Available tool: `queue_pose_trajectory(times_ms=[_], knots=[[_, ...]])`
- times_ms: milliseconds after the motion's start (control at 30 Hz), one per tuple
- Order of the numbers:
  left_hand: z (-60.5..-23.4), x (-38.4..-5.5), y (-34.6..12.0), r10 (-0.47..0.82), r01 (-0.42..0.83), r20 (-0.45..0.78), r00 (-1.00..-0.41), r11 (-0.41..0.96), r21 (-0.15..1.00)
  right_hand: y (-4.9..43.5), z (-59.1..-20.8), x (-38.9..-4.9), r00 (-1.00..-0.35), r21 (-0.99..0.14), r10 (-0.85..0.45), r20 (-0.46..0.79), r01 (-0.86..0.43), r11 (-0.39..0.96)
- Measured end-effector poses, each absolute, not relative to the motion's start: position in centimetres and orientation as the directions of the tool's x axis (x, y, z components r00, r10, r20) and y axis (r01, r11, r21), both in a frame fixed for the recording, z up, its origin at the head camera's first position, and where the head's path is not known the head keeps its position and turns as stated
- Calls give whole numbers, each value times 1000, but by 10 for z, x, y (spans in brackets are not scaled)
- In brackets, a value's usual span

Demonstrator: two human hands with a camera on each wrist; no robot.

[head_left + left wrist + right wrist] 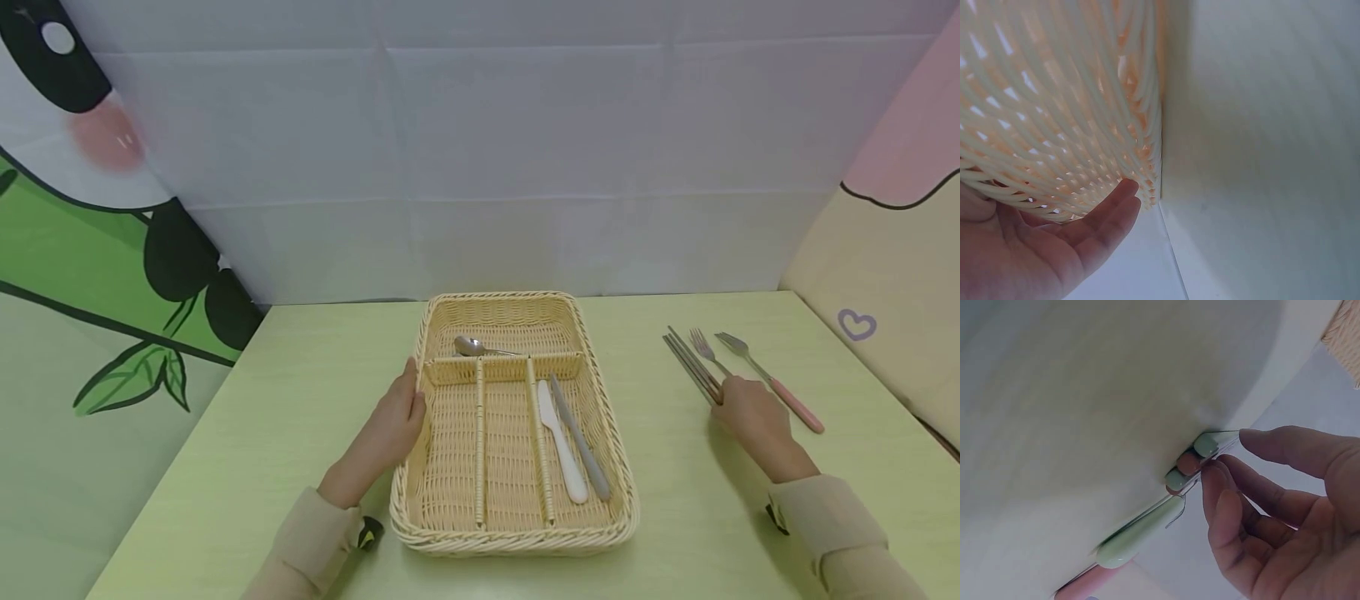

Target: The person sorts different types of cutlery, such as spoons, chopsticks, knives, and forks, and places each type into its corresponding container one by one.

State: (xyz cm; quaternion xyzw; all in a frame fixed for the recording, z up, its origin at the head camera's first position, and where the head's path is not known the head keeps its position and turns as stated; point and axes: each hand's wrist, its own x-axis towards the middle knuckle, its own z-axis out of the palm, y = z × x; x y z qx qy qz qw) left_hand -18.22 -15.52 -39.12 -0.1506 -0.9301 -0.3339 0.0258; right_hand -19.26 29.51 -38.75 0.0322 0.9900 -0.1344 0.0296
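Note:
A woven cutlery basket stands mid-table. My left hand grips its left side near the rim, its fingers along the outer weave in the left wrist view. Over to the right, my right hand pinches a bunch of metal chopsticks low over the table. Their green and reddish ends show in the right wrist view. Beside them lies a fork whose green handle appears in that view. Farther right is a pink-handled fork.
In the basket's back compartment rests a spoon. Its front right compartment holds a white-handled knife and a grey knife. Pale cloth hangs behind the table, with printed panels at both sides.

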Motion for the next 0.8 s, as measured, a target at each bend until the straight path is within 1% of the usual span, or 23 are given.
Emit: queue_pose_trajectory(times_ms=[700, 800], knots=[[-391, -182, -154, 260, 307, 166, -951, 732, 608, 294, -390, -195, -994, -256, 62, -84, 82, 963], [-390, -183, -154, 259, 308, 169, -951, 733, 607, 294, -391, -195, -993, -258, 58, -101, 83, 963]])
